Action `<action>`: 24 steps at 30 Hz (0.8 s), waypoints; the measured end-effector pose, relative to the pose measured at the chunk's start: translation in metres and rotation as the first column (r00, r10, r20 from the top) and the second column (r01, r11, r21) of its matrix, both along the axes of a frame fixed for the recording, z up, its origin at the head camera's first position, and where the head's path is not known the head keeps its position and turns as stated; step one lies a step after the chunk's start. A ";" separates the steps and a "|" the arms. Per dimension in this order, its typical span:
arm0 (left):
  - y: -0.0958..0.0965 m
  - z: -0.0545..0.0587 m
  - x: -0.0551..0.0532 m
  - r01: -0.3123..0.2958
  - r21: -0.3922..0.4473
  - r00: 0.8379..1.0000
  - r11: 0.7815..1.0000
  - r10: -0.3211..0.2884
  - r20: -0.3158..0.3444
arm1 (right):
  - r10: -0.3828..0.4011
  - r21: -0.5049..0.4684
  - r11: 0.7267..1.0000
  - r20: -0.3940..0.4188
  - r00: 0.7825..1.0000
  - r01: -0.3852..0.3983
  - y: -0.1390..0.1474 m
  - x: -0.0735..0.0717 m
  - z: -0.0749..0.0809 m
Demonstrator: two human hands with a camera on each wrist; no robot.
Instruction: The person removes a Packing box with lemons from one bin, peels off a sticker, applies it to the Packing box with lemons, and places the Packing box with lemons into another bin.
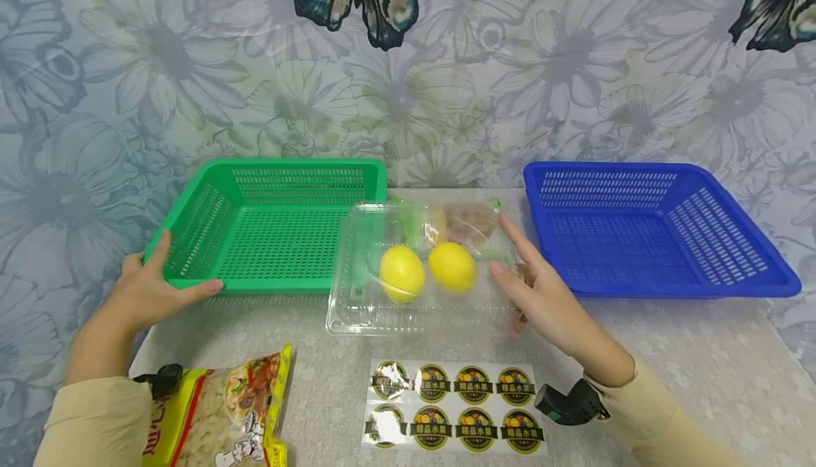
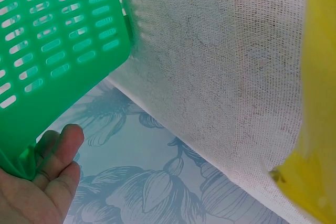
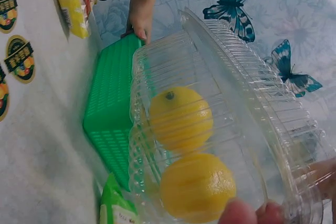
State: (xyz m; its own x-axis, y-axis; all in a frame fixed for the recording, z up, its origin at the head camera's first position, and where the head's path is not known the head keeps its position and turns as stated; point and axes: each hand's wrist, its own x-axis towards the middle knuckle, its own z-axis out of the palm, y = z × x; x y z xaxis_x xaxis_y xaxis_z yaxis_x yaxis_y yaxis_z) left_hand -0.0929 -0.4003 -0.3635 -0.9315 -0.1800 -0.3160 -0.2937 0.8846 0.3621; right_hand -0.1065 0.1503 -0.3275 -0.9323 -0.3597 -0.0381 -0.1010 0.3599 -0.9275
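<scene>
My left hand (image 1: 143,293) grips the near left corner of a green plastic basket (image 1: 268,285). In the left wrist view its fingers (image 2: 65,148) curl under the basket's rim. My right hand (image 1: 548,304) holds a closed clear plastic clamshell box (image 1: 349,314) by its right end. Two yellow lemons (image 1: 401,273) lie side by side inside it. The box is tilted and raised over the table, overlapping the green basket's right edge in the head view. In the right wrist view, the thumb and fingertips show at the bottom, by the box's rim.
A blue basket (image 1: 688,291) stands at the right. A yellow bag of pasta (image 1: 232,410) lies at the front left, a sheet of round fruit stickers (image 1: 455,407) at the front middle. Behind the box is a green-and-white packet (image 3: 118,205), partly hidden. A patterned wall backs the table.
</scene>
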 end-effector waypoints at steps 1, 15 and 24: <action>0.000 0.000 0.000 0.001 -0.002 1.000 1.000 -0.001 -0.003 | -0.003 -0.005 1.000 -0.003 1.000 0.003 0.003 0.002 -0.001; 0.000 -0.001 0.001 0.006 -0.003 1.000 1.000 -0.006 -0.010 | -0.057 -0.030 0.998 0.040 0.998 0.058 0.042 0.024 -0.018; 0.000 -0.002 0.000 0.017 -0.006 1.000 1.000 -0.017 -0.006 | -0.027 -0.055 0.998 0.075 0.997 0.031 0.057 0.027 -0.033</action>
